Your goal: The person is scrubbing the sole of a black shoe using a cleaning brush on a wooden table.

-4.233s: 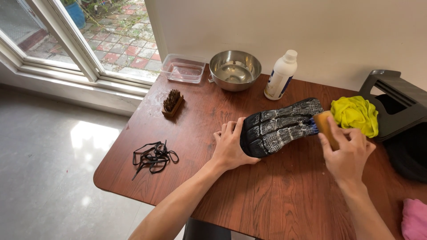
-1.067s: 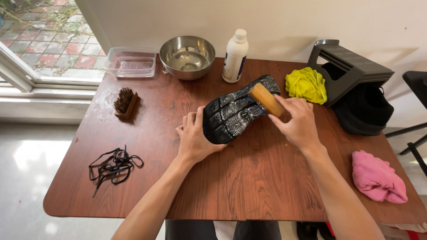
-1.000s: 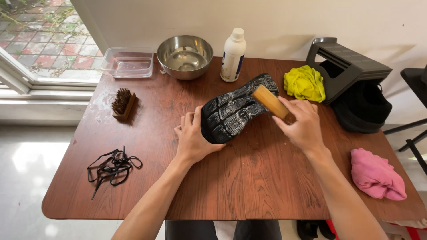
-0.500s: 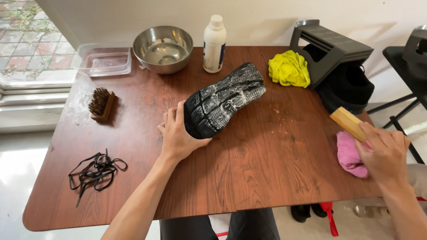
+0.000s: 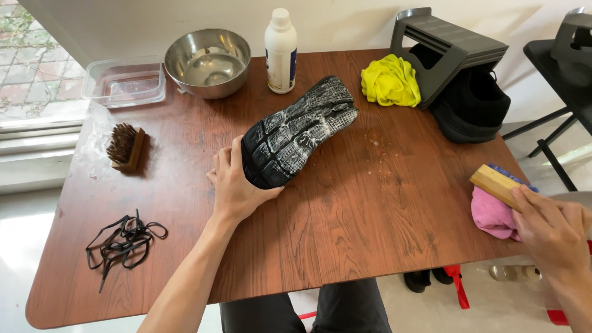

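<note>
Your left hand (image 5: 237, 185) lies on the table (image 5: 345, 246) with the forearm running up from the lower left, fingers bent around the heel end of the shoe (image 5: 297, 132), thumb below it, holding it in place. The shoe lies sole up near the table's middle, its toe pointing toward the bottle (image 5: 280, 52) and yellow cloth (image 5: 390, 81); white suds streak the tread. Your right hand (image 5: 552, 231) is out past the table's right edge, fingers closed on a wooden brush (image 5: 496, 185) that touches the pink cloth (image 5: 492, 214). The two hands are well apart.
</note>
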